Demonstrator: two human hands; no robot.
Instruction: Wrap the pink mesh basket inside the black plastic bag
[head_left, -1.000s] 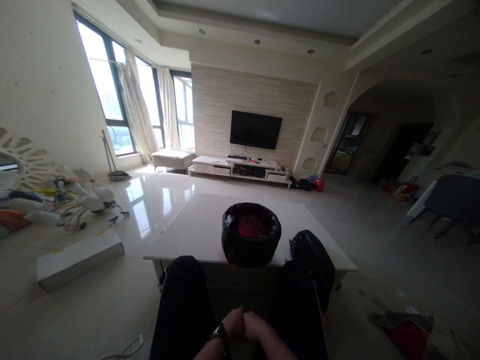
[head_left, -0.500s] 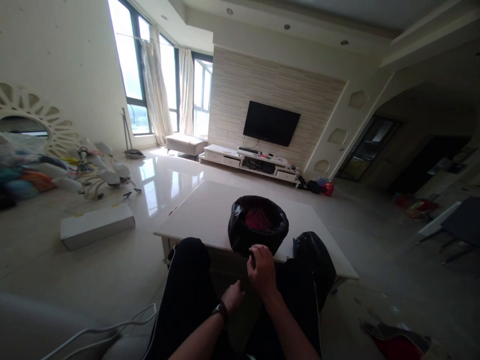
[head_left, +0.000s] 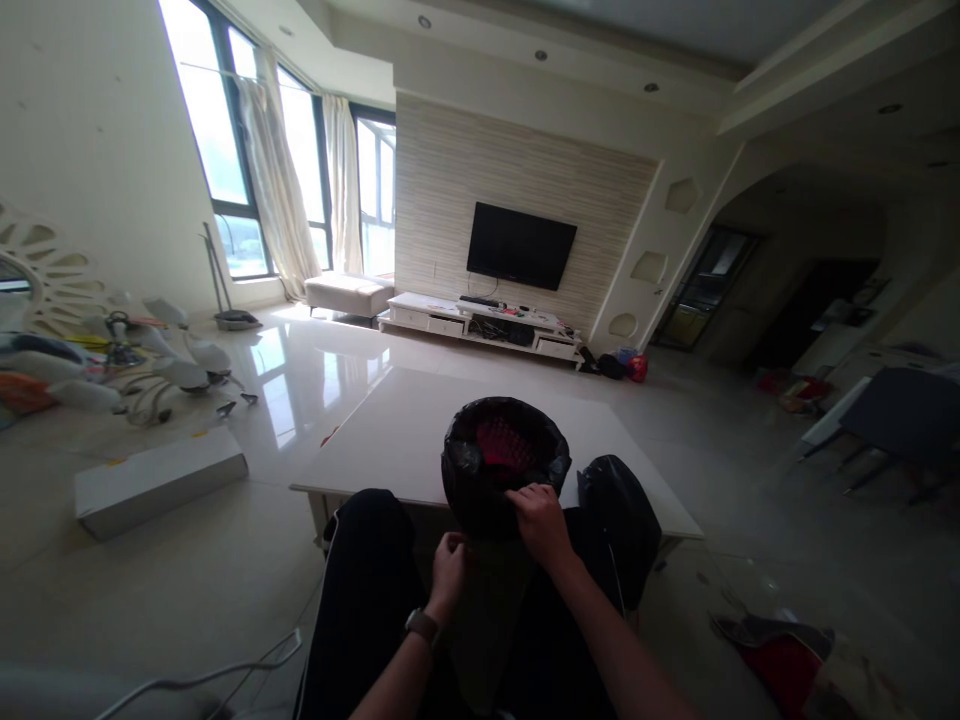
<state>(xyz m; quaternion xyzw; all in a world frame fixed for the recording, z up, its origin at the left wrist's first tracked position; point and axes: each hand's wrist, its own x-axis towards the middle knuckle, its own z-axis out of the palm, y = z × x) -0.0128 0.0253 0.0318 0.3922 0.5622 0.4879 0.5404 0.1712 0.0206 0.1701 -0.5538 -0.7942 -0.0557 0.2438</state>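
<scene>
1. I see the bin [head_left: 501, 470], a round one lined with a black bag, standing upright at the near edge of the white table [head_left: 390, 440], its mouth opening straight up and its long axis vertical
2. My right hand [head_left: 541, 520] is on the bin's near rim, fingers curled over the bag's edge at the right front; it looks like a pinch on the plastic, though the fingertips themselves are hidden behind the hand
3. My left hand [head_left: 448, 565] hangs lower, just below and in front of the bin, fingers curled inward; I cannot tell whether it holds anything or merely closes on itself
4. Inside the bin something red [head_left: 496, 445] shows through a mesh-like pattern, but it is too dark to make out what it is
5. The bin's lower half is hidden behind my hands and knees, and its black surface merges with my dark trousers
6. A second black bag [head_left: 619, 520] sits just right of the bin, by my right knee, its bottom cut off by the leg
7. The bin sits right at the table's front edge; the tabletop behind it is open, and bare floor lies to the left as far as the white box [head_left: 157, 480]
</scene>
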